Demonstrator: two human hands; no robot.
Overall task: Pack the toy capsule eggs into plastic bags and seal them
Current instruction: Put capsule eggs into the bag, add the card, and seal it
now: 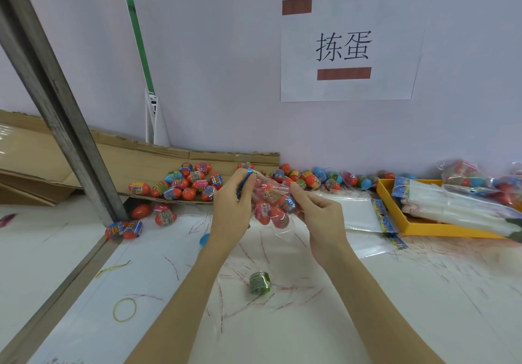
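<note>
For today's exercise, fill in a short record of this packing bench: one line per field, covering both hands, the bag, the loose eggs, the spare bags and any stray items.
left hand: pinches the bag's blue top strip
right hand: pinches the bag's other side
filled bag: clear, holds several eggs, held above the table
loose eggs: heaped on the cardboard sheet
empty bags: stacked in the yellow tray
stray items: green label roll, rubber band

A pale lilac wall (pixel 226 53) fills the far side. A white paper sign (pixel 350 44) with two black characters and two brown bars hangs on it at the right. A green strip (pixel 135 27) runs down the wall at the left. A grey metal post (pixel 53 95) slants down to the white tabletop (pixel 395 307). The light is even.
</note>
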